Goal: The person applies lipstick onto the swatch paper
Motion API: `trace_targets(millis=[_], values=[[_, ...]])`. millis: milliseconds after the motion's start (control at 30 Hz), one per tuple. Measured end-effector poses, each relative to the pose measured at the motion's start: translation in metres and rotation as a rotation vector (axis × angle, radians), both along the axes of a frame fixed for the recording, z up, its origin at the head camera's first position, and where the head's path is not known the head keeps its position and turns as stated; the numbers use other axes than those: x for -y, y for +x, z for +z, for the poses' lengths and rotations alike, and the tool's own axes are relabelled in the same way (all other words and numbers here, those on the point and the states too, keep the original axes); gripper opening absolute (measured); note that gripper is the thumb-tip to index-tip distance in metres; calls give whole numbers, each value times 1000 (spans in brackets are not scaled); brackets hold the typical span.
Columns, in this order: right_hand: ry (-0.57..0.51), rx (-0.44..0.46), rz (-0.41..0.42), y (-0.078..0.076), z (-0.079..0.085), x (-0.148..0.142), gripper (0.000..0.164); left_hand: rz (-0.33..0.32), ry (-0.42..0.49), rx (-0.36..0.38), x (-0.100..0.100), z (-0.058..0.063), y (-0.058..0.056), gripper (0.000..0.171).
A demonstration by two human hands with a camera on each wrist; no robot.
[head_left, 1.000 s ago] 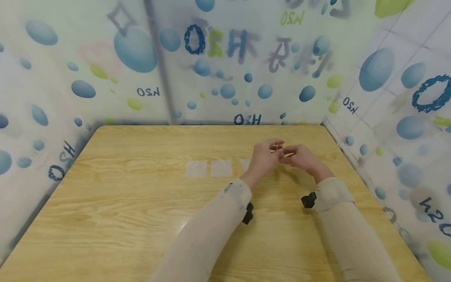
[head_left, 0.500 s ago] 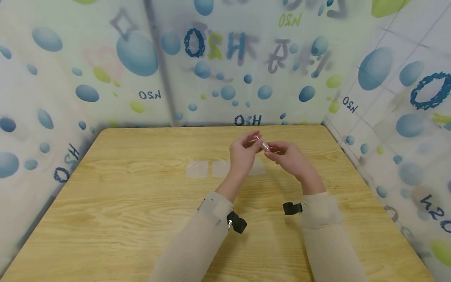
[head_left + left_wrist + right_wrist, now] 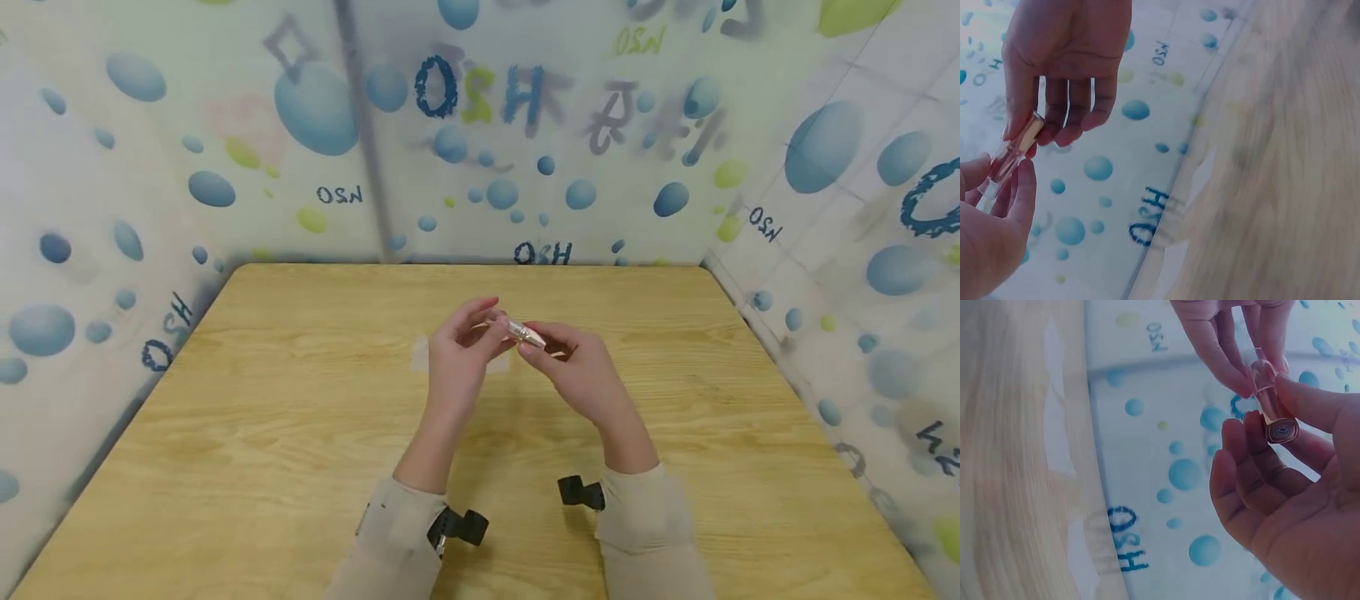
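Between both hands, over the table, is a lipstick tube (image 3: pixel 527 335) with a clear cap and a shiny rose-gold base. My left hand (image 3: pixel 456 358) pinches its clear end between thumb and fingers. The base end is pinched by my right hand (image 3: pixel 581 371), thumb on the near side. In the right wrist view the tube's square base (image 3: pixel 1282 430) faces the camera, with a small round label on it. Seen from the left wrist, the tube (image 3: pixel 1019 145) slants between the two sets of fingertips, which cover parts of it.
Thin whitish square sheets (image 3: pixel 420 355) lie on the wooden table (image 3: pixel 300 417), partly hidden behind my left hand; two such sheets (image 3: pixel 1057 406) show in the right wrist view. A wall (image 3: pixel 480 150) printed with blue drops stands along the table's back edge.
Both hands have moved left and nearer the body with the lipstick, from the right of the sheets to in front of them. The tube shows more fully now.
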State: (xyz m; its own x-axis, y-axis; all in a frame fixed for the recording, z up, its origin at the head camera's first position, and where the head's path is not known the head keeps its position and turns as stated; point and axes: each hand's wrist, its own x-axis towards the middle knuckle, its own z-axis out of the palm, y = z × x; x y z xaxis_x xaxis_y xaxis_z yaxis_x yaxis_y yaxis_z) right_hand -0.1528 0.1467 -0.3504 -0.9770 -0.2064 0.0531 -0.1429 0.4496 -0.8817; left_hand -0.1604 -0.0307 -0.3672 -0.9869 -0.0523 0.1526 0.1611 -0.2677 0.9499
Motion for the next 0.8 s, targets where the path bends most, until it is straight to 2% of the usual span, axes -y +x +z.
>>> trace_targets(millis=[167, 400, 533, 800], values=[[-3, -14, 17, 8, -3, 14, 43, -24, -60, -13, 23, -4, 13, 30], [-7, 16, -3, 10, -2, 19, 39, -75, -290, -46, 41, -7, 14, 32], [-24, 20, 29, 9, -3, 18, 39, -98, -335, -52, 45, -5, 14, 32], [-5, 22, 55, 5, -2, 16, 39, -98, -341, -36, 48, -2, 11, 25]])
